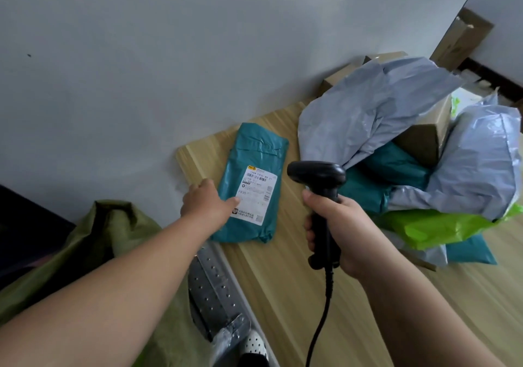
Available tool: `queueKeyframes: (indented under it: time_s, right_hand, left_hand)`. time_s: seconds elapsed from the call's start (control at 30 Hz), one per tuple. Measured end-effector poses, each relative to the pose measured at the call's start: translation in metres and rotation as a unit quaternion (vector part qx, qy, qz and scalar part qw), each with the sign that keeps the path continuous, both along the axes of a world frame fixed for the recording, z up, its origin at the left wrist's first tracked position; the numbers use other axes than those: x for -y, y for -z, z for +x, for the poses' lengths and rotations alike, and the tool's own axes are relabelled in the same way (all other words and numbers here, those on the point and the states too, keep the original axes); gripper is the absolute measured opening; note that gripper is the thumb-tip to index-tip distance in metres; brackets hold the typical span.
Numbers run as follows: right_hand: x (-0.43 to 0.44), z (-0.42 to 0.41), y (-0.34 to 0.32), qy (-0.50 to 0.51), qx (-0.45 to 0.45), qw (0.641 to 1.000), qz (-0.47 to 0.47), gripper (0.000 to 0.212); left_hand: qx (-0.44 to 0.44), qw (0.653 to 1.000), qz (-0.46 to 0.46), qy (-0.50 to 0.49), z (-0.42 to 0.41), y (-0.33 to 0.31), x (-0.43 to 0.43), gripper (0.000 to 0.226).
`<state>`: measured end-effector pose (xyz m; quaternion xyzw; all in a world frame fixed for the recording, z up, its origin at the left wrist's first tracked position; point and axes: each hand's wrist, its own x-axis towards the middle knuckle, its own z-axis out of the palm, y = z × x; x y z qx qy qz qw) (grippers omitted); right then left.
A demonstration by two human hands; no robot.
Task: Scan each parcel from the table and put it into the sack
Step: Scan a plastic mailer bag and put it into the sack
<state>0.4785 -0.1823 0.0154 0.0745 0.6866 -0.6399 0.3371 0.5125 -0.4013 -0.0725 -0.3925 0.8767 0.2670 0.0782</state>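
A teal parcel (254, 151) with a white shipping label lies flat near the left end of the wooden table (283, 281). My left hand (205, 201) rests on the parcel's left edge, thumb lying on the label. My right hand (336, 231) grips the handle of a black corded barcode scanner (319, 177), whose head hangs just right of the parcel. The olive-green sack (93, 242) stands open on the floor to the left, below my left forearm.
A heap of grey, teal and lime-green mailer bags (424, 146) and cardboard boxes (424, 137) fills the table's right end. A white wall runs behind. A perforated metal table leg (212, 290) and a dotted shoe (254, 347) show below the table edge.
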Motion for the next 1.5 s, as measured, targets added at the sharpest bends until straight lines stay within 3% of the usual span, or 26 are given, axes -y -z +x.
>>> queueKeyframes:
  time_s: [0.17,0.27,0.33,0.4,0.5,0.6,0.8,1.1,1.5]
  right_hand:
    - [0.003,-0.010,0.016,-0.005,0.016,1.000,-0.001,0.026]
    - [0.006,-0.018,0.026,-0.008,0.019,1.000,-0.006,0.026]
    - [0.008,-0.023,0.031,-0.011,0.023,1.000,-0.010,0.026]
    - [0.009,-0.025,0.035,-0.012,0.028,0.999,-0.014,0.026]
    - [0.008,-0.025,0.036,-0.014,0.034,0.999,-0.009,0.026]
    - [0.007,-0.023,0.029,-0.023,0.036,0.999,-0.008,0.027]
    - [0.021,-0.009,-0.008,-0.065,0.032,0.997,-0.030,0.027]
    - [0.080,0.067,-0.096,-0.165,0.046,0.983,-0.067,0.026]
    - [0.135,0.168,-0.159,-0.238,0.041,0.968,-0.066,0.035]
  left_hand:
    - [0.008,0.992,0.115,-0.050,-0.029,0.017,-0.005,0.086]
    - [0.025,0.993,0.096,-0.070,-0.043,0.023,-0.012,0.099]
    - [0.024,0.987,0.117,-0.107,-0.049,0.027,-0.016,0.096]
    - [-0.012,0.955,0.244,-0.167,-0.053,0.031,-0.019,0.082]
    - [-0.012,0.889,0.421,-0.181,-0.052,0.029,-0.021,0.038]
    - [0.001,0.855,0.484,-0.185,-0.041,0.015,-0.022,0.007]
    - [-0.111,0.859,0.454,-0.208,-0.002,-0.022,0.002,0.024]
    - [-0.325,0.837,0.380,-0.222,0.106,-0.096,0.050,0.021]
    - [-0.410,0.811,0.331,-0.255,0.224,-0.136,0.104,0.021]
